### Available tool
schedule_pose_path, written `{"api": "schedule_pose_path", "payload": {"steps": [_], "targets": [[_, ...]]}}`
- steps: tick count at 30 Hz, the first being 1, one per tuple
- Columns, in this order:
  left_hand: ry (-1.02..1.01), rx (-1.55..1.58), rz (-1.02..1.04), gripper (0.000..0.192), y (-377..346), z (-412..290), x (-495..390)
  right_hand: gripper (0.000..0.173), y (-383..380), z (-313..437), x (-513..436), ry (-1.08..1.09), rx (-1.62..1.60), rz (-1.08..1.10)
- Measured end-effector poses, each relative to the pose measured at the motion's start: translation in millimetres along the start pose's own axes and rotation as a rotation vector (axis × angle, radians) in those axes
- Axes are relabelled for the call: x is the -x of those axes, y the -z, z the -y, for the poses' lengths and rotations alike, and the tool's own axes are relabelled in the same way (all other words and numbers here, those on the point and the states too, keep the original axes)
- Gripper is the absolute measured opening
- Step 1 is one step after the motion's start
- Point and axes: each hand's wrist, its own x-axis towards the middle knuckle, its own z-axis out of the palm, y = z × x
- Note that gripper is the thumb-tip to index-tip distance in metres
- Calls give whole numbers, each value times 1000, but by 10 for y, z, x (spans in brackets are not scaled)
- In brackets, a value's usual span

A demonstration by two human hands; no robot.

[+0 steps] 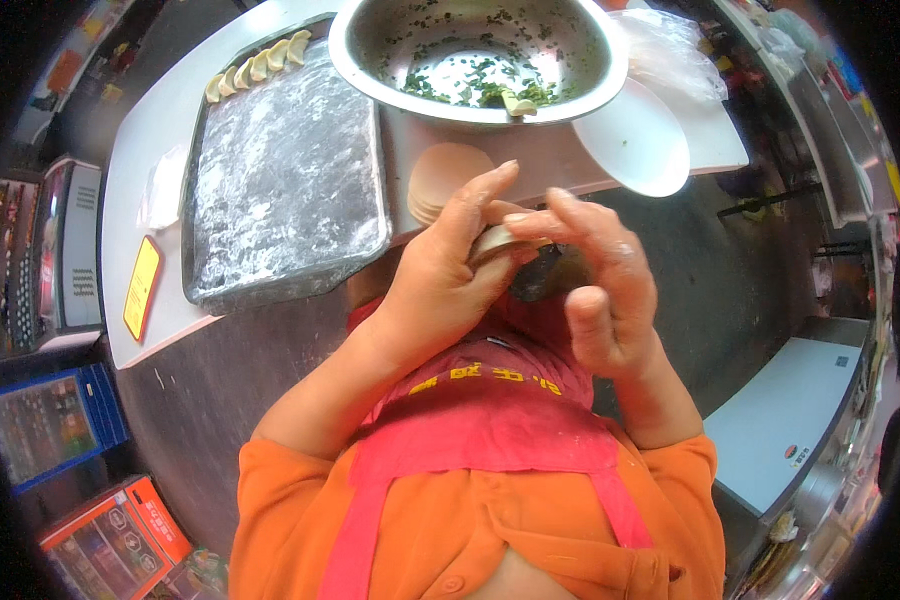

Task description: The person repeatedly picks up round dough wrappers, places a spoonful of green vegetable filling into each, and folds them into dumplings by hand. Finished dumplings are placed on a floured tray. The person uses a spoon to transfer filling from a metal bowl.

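My left hand (450, 259) cradles a folded dumpling (493, 241) between its thumb and fingers, above my lap. The fingertips of my right hand (616, 281) reach over to the dumpling's right end, while its thumb stands apart. Part of the dumpling is hidden by the fingers. Just beyond my left hand lies a stack of round dough wrappers (446, 176). A steel bowl (349, 64) behind it contains chopped green filling (480, 86), with a pale utensil (517, 103) leaning inside near the front rim.
Left of the wrappers is a flour-dusted dark tray (289, 172) with several dumplings (259, 64) along its far edge. A yellow-screened phone (142, 289) lies by the white table's (139, 150) edge. At right, a white plate (637, 142) overhangs the edge near plastic bags (667, 49).
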Motion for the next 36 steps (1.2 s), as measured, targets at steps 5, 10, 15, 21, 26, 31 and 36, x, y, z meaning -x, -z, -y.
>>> {"api": "schedule_pose_path", "payload": {"steps": [5, 10, 15, 21, 26, 31, 36], "targets": [[-66, -21, -19, 74, 21, 89, -4, 44, -196, 37, -120, 143, 97, -5], [-146, -15, -78, 71, 69, 173, 57, 22, -109, 55, 49, -349, -99, -343], [-411, -234, -80, 58, 74, 216, 39, 16, -106, -52, 75, -1073, -947, -216], [-575, -401, -67, 40, 56, 200, 5, 12, -249, 87, 1, -714, -275, -266], [-173, 49, -106, 31, 2, 204, 97, 20, -308, -11, 51, -206, 131, -228], [31, 254, -60, 21, 8, 106, 96, 23, -271, 34, 49, -171, 185, -156], [120, 346, -16, 23, 14, 49, 109, 25, -270, -41, 99, -131, 179, -171]]}}
